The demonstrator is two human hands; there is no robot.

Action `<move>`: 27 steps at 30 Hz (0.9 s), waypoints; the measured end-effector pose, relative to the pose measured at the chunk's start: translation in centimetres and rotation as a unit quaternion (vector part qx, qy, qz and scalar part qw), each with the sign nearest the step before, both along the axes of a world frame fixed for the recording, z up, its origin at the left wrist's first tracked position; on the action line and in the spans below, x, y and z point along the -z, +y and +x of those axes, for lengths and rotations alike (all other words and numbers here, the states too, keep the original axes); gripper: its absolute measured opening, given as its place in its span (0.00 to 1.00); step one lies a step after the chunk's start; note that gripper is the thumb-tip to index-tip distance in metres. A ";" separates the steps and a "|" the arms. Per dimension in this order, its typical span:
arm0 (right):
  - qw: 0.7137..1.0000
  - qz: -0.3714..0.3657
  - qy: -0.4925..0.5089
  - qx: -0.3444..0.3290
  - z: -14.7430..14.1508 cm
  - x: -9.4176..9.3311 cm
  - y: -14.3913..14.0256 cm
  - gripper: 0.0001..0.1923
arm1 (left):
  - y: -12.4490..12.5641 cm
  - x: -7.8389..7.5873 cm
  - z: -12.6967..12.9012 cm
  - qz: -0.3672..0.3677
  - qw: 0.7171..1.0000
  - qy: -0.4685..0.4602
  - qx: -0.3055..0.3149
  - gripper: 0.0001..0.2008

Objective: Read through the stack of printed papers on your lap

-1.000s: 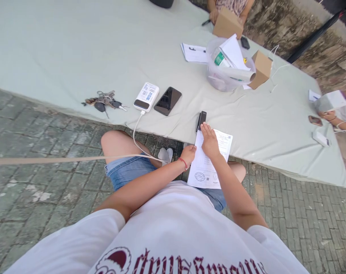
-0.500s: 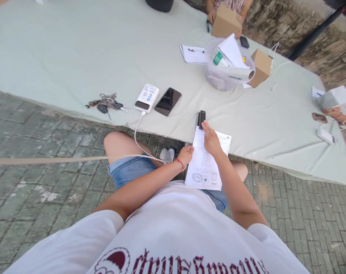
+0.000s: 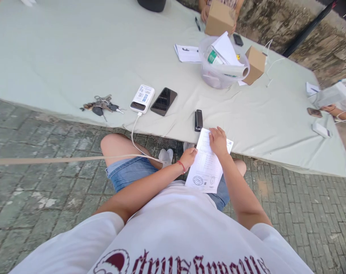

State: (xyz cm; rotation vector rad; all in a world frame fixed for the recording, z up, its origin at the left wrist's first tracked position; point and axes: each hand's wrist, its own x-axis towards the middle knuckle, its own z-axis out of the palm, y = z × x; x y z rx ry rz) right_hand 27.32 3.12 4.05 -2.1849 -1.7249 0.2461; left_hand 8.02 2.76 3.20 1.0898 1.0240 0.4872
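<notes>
Now printed sheet (image 3: 204,167) under both hands (image 3: 217,141), black stapler (image 3: 198,120) just beyond.

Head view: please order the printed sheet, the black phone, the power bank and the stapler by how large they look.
1. printed sheet, clearly the largest, though nearest to the camera.
2. black phone and power bank look about alike; I cannot rank them.
3. stapler, the smallest.

The printed form (image 3: 206,167) is thin matt white paper. The table (image 3: 75,49) wears a smooth, matt pale-green cloth. The stapler (image 3: 198,120) looks like black plastic, the smartphone (image 3: 163,101) shows glossy black glass, and the power bank (image 3: 142,98) is smooth white plastic. The keys (image 3: 100,104) are metal. The boxes (image 3: 255,65) are matt brown cardboard; the pavement (image 3: 32,179) is rough brick.
</notes>
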 end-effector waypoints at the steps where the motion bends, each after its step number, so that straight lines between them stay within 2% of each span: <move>1: 1.000 -0.003 0.004 -0.003 0.4 -0.3 0.0 0.23 | 0.0 -0.1 0.1 0.008 1.000 0.002 0.009 0.17; 4: 1.000 -0.007 0.027 0.003 1.5 -1.9 0.2 0.22 | 0.1 -0.1 0.3 0.044 0.998 0.019 0.038 0.16; 8: 0.997 -0.048 0.053 -0.016 2.8 -4.9 1.1 0.19 | 0.2 -0.4 0.6 0.105 0.991 0.028 0.072 0.16; 11: 0.994 -0.087 0.060 -0.035 3.1 -7.1 1.6 0.18 | 0.0 -0.9 0.8 0.134 0.987 0.024 0.088 0.16; 14: 0.991 -0.109 0.058 -0.041 2.8 -8.4 1.8 0.17 | -0.3 -1.4 0.9 0.143 0.986 0.022 0.085 0.16; 22: 0.992 -0.117 0.006 -0.039 1.9 -8.8 1.9 0.17 | -0.8 -1.4 0.7 0.117 0.991 0.010 0.058 0.15; 27: 0.992 -0.112 0.040 -0.031 1.9 -7.3 2.6 0.16 | -1.0 -0.8 0.9 0.078 0.997 -0.004 0.017 0.11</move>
